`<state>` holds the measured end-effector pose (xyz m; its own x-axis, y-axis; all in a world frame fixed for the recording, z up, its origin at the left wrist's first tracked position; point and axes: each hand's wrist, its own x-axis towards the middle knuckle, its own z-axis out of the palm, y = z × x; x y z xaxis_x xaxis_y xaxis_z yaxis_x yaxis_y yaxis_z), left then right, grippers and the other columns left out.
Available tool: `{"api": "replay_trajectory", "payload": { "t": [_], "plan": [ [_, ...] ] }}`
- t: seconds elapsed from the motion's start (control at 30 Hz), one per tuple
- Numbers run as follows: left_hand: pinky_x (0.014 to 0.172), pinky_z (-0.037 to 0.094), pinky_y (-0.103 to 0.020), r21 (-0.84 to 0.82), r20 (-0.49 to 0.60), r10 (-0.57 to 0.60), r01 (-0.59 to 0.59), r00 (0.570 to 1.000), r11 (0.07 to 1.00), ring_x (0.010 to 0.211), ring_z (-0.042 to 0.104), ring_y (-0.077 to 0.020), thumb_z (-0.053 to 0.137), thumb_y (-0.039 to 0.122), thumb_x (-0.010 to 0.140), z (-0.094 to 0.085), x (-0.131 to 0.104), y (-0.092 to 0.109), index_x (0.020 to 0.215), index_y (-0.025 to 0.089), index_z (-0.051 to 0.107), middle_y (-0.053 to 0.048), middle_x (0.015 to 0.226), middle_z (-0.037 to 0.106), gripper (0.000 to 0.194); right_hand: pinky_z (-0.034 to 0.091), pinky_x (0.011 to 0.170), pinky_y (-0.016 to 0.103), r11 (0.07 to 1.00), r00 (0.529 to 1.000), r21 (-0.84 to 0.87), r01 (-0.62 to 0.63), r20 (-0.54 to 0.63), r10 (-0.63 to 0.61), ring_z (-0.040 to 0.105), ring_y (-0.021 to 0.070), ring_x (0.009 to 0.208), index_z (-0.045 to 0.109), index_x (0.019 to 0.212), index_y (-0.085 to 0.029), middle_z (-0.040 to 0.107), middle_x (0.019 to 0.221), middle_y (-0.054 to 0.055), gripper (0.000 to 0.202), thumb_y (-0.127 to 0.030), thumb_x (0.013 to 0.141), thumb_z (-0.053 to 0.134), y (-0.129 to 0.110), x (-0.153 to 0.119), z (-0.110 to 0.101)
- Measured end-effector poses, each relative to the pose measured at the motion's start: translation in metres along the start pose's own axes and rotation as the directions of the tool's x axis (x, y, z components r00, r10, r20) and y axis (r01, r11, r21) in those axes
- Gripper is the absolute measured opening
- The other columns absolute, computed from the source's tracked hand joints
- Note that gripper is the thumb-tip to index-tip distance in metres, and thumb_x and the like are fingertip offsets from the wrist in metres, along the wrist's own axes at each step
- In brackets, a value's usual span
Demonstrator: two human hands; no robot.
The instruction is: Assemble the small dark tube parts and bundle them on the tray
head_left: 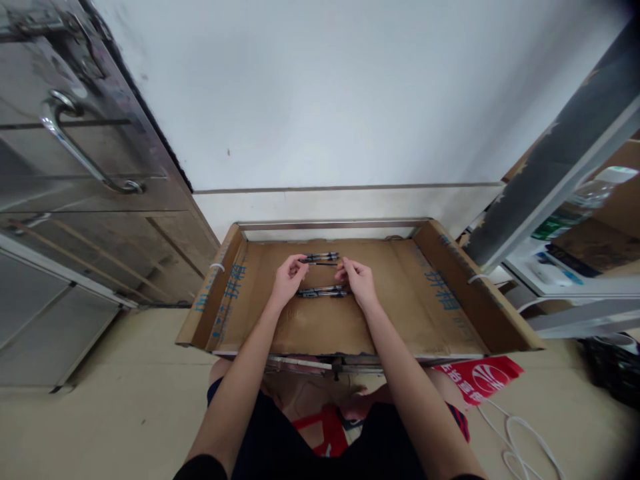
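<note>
Both bare hands rest over a worktop (400,313) lined with flattened brown cardboard, matte and creased, its side flaps folded up and printed with blue characters. The left hand (289,280) and right hand (359,281) each pinch one end of a thin dark pen (320,264), a slim straight rod stretched between the two grips, fingertips pressed together on it. Just beyond that pen lies a cluster of pens (321,257), glossy black with clear barrels; nearer the wrists lies a second cluster (323,291), alike in shape. How many pens each cluster holds is too small to tell. Outside the right grip, beyond the cardboard flap, a plastic bottle (575,207) lies on a shelf.
</note>
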<state>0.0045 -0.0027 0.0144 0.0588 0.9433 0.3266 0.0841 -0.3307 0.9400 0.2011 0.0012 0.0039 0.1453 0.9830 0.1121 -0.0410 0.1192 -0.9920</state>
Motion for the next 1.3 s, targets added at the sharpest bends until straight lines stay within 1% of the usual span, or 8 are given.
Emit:
{"api": "replay_trajectory", "payload": {
  "t": [0.07,0.17,0.3,0.43,0.6,0.77,1.03,1.3],
  "plan": [
    [0.056,0.044,-0.023,0.088,-0.085,0.037,-0.029,0.996,0.996,0.06,0.056,-0.0119,0.056,0.036,0.083,-0.001,0.0,-0.002,0.099,0.018,0.06,-0.002,0.071,0.06,0.024,0.043,0.047,0.024,1.0,1.0,0.01,0.008,-0.022,-0.008,0.057,0.0141,0.046,0.065,0.065,-0.018,0.065,0.053,0.003,0.046,-0.062,0.075,0.056,0.002,0.001,-0.001],
    [0.062,0.043,-0.025,0.273,-0.178,0.134,-0.082,0.975,0.958,0.065,0.055,-0.0142,0.054,0.033,0.084,-0.005,0.0,-0.007,0.09,0.019,0.063,-0.003,0.074,0.061,0.017,0.043,0.046,0.024,0.999,0.998,0.018,0.03,-0.047,-0.029,0.056,0.0135,0.045,0.065,0.065,-0.018,0.064,0.052,0.002,0.046,-0.062,0.075,0.056,0.004,0.003,-0.002],
    [0.072,0.043,-0.031,0.509,-0.16,0.226,-0.116,0.961,0.853,0.073,0.054,-0.0181,0.061,0.028,0.079,-0.01,-0.001,-0.017,0.085,0.02,0.063,-0.004,0.077,0.058,0.01,0.041,0.046,0.024,0.999,0.998,0.028,0.035,-0.058,-0.033,0.054,0.0129,0.044,0.065,0.065,-0.018,0.063,0.052,0.002,0.045,-0.061,0.076,0.056,0.006,0.004,-0.002],
    [0.076,0.042,-0.035,0.623,-0.094,0.209,-0.107,0.973,0.775,0.08,0.053,-0.0225,0.065,0.019,0.074,-0.013,-0.001,-0.027,0.082,0.02,0.065,-0.006,0.08,0.059,0.008,0.04,0.046,0.024,0.999,0.998,0.033,0.032,-0.062,-0.029,0.053,0.013,0.044,0.065,0.065,-0.018,0.063,0.053,0.002,0.045,-0.061,0.076,0.056,0.005,0.004,-0.002],
    [0.075,0.043,-0.035,0.571,-0.075,0.206,-0.127,0.976,0.811,0.079,0.055,-0.0217,0.058,0.019,0.08,-0.012,0.0,-0.026,0.084,0.02,0.064,-0.007,0.082,0.062,0.008,0.041,0.046,0.024,0.999,0.997,0.03,0.033,-0.067,-0.031,0.053,0.0128,0.045,0.065,0.066,-0.018,0.062,0.053,0.002,0.046,-0.062,0.075,0.056,0.004,0.003,-0.002],
    [0.074,0.047,-0.03,0.488,-0.095,0.137,-0.074,0.986,0.869,0.077,0.061,-0.017,0.05,0.021,0.086,-0.008,0.0,-0.019,0.094,0.018,0.06,-0.006,0.087,0.066,0.013,0.04,0.046,0.023,0.998,0.996,0.041,0.047,-0.073,-0.044,0.052,0.0117,0.045,0.064,0.067,-0.017,0.061,0.053,0.001,0.044,-0.06,0.077,0.055,0.005,0.003,-0.002],
    [0.072,0.05,-0.027,0.293,-0.109,0.081,-0.046,0.991,0.955,0.073,0.065,-0.0144,0.048,0.025,0.088,-0.005,0.0,-0.02,0.1,0.018,0.055,-0.006,0.087,0.068,0.015,0.041,0.047,0.024,0.998,0.995,-0.003,0.055,-0.084,-0.055,0.053,0.013,0.045,0.063,0.067,-0.018,0.062,0.053,0.002,0.046,-0.062,0.077,0.053,0.005,0.004,-0.002],
    [0.06,0.048,-0.023,0.355,-0.162,0.118,-0.054,0.98,0.933,0.066,0.061,-0.0121,0.055,0.023,0.083,-0.005,0.001,-0.021,0.1,0.017,0.058,-0.006,0.085,0.066,0.018,0.041,0.047,0.024,0.998,0.994,-0.015,0.067,-0.081,-0.068,0.053,0.013,0.045,0.063,0.068,-0.017,0.062,0.053,0.002,0.047,-0.061,0.078,0.052,0.006,0.004,-0.002]
  ]
}}
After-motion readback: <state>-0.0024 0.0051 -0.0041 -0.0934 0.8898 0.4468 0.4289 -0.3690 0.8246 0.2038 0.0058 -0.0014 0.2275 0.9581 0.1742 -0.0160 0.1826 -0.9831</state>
